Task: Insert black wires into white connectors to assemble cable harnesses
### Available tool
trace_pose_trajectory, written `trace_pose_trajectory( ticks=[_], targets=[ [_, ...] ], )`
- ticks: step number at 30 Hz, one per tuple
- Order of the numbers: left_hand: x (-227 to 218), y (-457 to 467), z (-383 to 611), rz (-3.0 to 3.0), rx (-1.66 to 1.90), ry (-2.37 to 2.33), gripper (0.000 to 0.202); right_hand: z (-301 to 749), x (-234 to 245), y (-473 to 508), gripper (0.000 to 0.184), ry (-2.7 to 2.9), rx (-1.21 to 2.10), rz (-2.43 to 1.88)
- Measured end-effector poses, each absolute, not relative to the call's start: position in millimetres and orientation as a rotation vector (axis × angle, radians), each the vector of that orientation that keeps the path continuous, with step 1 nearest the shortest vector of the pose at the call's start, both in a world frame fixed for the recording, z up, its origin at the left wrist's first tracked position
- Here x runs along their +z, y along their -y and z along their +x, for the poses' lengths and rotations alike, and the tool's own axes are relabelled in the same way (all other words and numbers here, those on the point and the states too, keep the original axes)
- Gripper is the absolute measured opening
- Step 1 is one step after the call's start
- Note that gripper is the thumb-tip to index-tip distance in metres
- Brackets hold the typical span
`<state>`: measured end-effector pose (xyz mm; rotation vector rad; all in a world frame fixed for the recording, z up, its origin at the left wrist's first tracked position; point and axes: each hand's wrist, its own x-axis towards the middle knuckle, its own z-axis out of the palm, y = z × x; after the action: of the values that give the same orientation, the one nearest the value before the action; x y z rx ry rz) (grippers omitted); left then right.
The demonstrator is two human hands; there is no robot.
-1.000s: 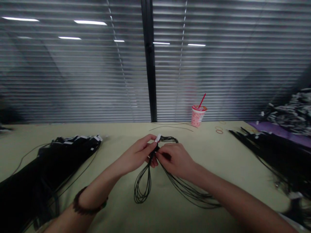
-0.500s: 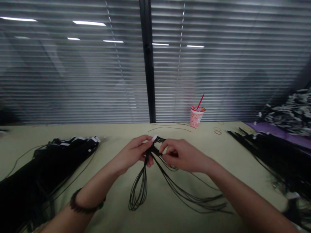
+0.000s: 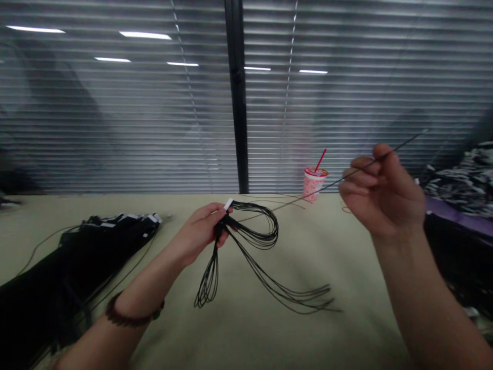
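Note:
My left hand [image 3: 200,231] is closed on a bundle of thin black cords [image 3: 254,234] at its crossing point, with a small white tag [image 3: 228,204] sticking out above the fingers. Loops of the bundle hang down and trail across the pale table [image 3: 246,329]. My right hand [image 3: 379,192] is raised at the right, fingers pinched on a single black cord [image 3: 308,194] that runs taut from the bundle up through the hand and beyond.
A heap of black tagged cords [image 3: 103,236] lies on the left. More black cords and a pile of white tags [image 3: 462,180] sit on the right. A pink cup with a red straw [image 3: 314,182] stands by the window blinds [image 3: 154,128]. Rubber bands lie near it.
My right hand has left the bundle and risen up and to the right, drawing one cord out taut. The left hand has lifted the bundle slightly.

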<state>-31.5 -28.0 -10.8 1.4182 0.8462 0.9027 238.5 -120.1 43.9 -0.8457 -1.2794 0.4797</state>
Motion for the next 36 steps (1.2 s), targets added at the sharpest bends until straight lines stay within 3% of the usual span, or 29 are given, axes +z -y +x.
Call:
trace_pose_trajectory(
  ticks=[4, 10, 36],
  targets=[
    [-11.9, 37.8, -25.8, 1.462, 0.911, -0.865, 0.012, 203.5, 25.6, 111.1, 0.017, 1.495, 0.519, -0.988],
    [-10.6, 52.0, -18.1, 1.318, 0.858, -0.849, 0.014, 150.3, -7.4, 106.9, 0.012, 1.877, 0.074, -1.198],
    [-12.4, 63.7, -10.0, 1.258, 0.760, -0.839, 0.014, 149.8, -15.1, 104.5, 0.012, 1.893, -0.003, -1.319]
  ],
)
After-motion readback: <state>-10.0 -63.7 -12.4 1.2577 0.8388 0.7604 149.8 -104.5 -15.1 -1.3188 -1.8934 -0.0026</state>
